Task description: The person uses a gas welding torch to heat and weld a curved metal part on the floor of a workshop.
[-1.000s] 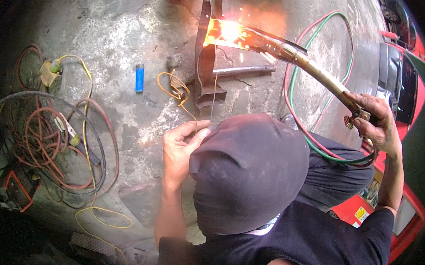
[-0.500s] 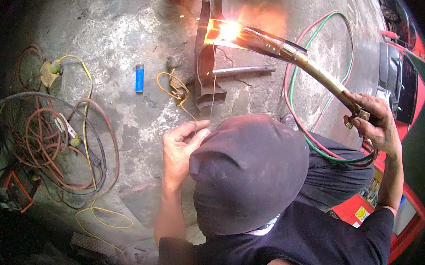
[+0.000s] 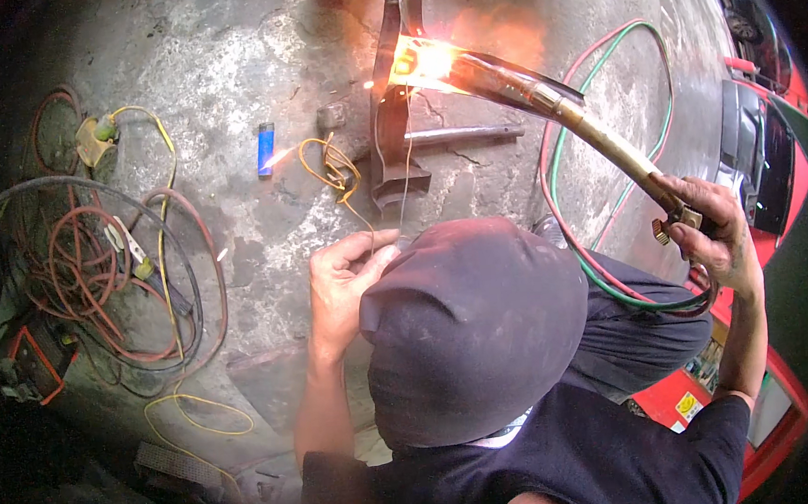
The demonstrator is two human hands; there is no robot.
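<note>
Between thumb and fingertips, my left hand point(image 3: 342, 273) pinches a thin wire. One length point(image 3: 408, 158) runs up toward the flame, and a yellowish coiled part point(image 3: 331, 175) lies beyond the hand. My right hand point(image 3: 716, 227) is wrapped round the rear of a long brass gas torch point(image 3: 602, 135), near its knurled valve knob point(image 3: 660, 231). Ahead, the torch tip meets a long dark metal part point(image 3: 392, 140). That joint point(image 3: 414, 62) glows orange-white, and glare hides the wire's end. A large rounded dark-cloth shape point(image 3: 475, 331) hides the floor between my arms.
Red and green hoses point(image 3: 588, 71) loop on the right. A metal bar point(image 3: 461, 135) and blue lighter-like object point(image 3: 266, 149) lie on the concrete floor point(image 3: 239, 39). Tangled cables and hoses point(image 3: 96, 273) fill the left, beside an orange-edged box point(image 3: 35, 367). Red equipment point(image 3: 677, 400) stands right.
Sparks now streak across the floor to the left of the glowing joint. The glare has shifted slightly. Both hands and the torch hold nearly the same place.
</note>
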